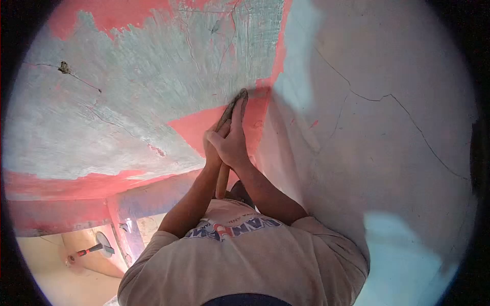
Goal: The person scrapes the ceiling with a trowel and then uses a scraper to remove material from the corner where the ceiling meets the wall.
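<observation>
My left hand (pixel 211 149) and my right hand (pixel 235 145) are pressed together in front of my chest, closed around a long tool. Its wooden handle (pixel 222 181) comes out below my wrists. A dark, narrow part (pixel 227 115) shows along my fingers, whose tips reach up by the red patch (pixel 196 127) on the wall. My right thumb crosses over my left hand. The tool's head is mostly hidden, so its kind is unclear.
A rough grey-plastered wall (pixel 138 76) with cracks and red paint is ahead and left. At the right stands a cracked grey wall (pixel 388 143). Lower left, a tool with a red and black handle (pixel 91 250) lies near a round grey piece (pixel 104 244).
</observation>
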Tool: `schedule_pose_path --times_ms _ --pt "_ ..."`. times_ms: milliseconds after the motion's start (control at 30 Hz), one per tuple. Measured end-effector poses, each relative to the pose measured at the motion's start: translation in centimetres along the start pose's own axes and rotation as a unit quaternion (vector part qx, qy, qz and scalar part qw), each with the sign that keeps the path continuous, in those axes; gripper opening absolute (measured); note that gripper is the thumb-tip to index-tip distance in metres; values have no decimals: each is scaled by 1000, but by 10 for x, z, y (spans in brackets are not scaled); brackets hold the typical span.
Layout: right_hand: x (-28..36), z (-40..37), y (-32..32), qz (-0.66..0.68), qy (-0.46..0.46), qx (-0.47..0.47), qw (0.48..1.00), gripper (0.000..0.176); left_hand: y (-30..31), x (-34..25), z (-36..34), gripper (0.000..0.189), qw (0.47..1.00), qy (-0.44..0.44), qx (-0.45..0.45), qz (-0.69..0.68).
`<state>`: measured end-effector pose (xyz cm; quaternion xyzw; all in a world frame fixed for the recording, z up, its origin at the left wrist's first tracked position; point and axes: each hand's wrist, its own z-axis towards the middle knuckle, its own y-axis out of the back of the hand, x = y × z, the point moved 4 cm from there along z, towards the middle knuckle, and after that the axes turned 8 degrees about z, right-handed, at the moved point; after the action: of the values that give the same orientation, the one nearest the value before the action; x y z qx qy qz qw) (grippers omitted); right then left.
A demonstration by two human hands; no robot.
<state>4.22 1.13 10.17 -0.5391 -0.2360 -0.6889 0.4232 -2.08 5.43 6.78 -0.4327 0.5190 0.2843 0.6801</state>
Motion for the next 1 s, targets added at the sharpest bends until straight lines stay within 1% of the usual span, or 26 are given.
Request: schedule_pose_path --times_ms 133,167,267,300,333,433,500,567,600,633,667,767,867,933,967,1000 --pt "-12 9 16 79 -30 -12 996 110 -21 5 6 35 996 -2 15 84" --pt "-9 14 26 95 -47 -12 994 110 -27 6 6 35 995 -4 13 99" --pt "10 13 30 151 -90 -9 984 108 -31 0 2 32 990 0 -8 143" --pt "10 12 28 145 -89 -10 985 107 -30 -2 1 31 987 2 -18 159" --pt "10 10 25 139 -87 -10 986 107 -24 2 0 32 993 5 -25 115" --pt "-5 7 12 60 -42 -22 997 107 -8 9 1 35 1000 4 -29 -8" --pt "-2 6 9 49 -31 -21 998 106 -4 7 -3 35 997 -3 -34 -75" --pt "8 6 13 52 -31 -28 998 105 -7 5 -2 35 999 -9 -38 16" --pt "15 9 19 74 -49 -36 995 105 -12 4 -1 35 997 -12 -39 61" --pt "18 11 27 94 -66 -43 992 104 -19 13 6 36 997 -11 -30 72" --pt "5 15 35 149 -76 -59 984 102 -25 21 12 37 996 -10 -21 82" --pt "20 18 46 64 -10 -85 994 101 -42 7 10 37 997 -5 -24 71" --pt "19 9 31 72 -43 -57 995 102 -19 12 3 35 992 9 -39 120" --pt "6 5 18 32 -14 -38 999 102 -9 10 -6 35 997 -11 -55 45" --pt "0 3 18 35 -21 -35 999 103 -6 10 -12 35 998 -19 -64 6" --pt "-2 1 17 38 -27 -32 998 103 -8 4 -15 35 998 -8 -63 -6"
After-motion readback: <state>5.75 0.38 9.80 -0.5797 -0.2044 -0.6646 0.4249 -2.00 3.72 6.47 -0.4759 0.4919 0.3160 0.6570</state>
